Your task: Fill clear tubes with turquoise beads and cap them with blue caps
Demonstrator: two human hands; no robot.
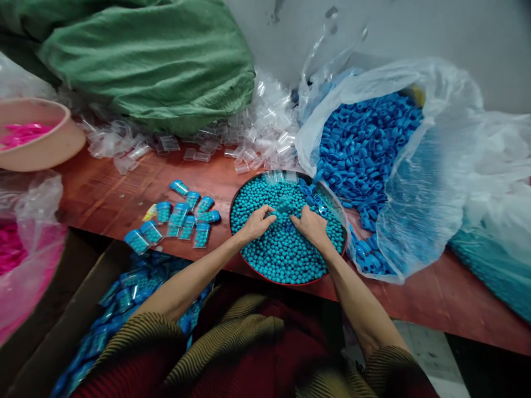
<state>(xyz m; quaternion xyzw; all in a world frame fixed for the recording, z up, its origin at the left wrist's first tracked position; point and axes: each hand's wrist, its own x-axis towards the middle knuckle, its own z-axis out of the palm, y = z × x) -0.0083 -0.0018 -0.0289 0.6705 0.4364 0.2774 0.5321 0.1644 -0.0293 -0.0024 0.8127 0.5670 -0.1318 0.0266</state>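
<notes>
On a reddish table [440, 296], turquoise beads [284, 251] fill a tray [295, 283] under a person's left hand [257, 222] and right hand [312, 225], whose fingers' grip I can't make out.

A narrow strip of reddish-brown wooden tabletop [215, 182] leaves the left hand [257, 223] passage between the round, red-rimmed tray of turquoise beads [296, 283] and the small, clear, blue-capped plastic containers [178, 214]. Rightward, the translucent white plastic bag [431, 199] (its edge right beside the tray) obstructs; rearward, transparent plastic pieces [265, 145] bar the way.
</notes>
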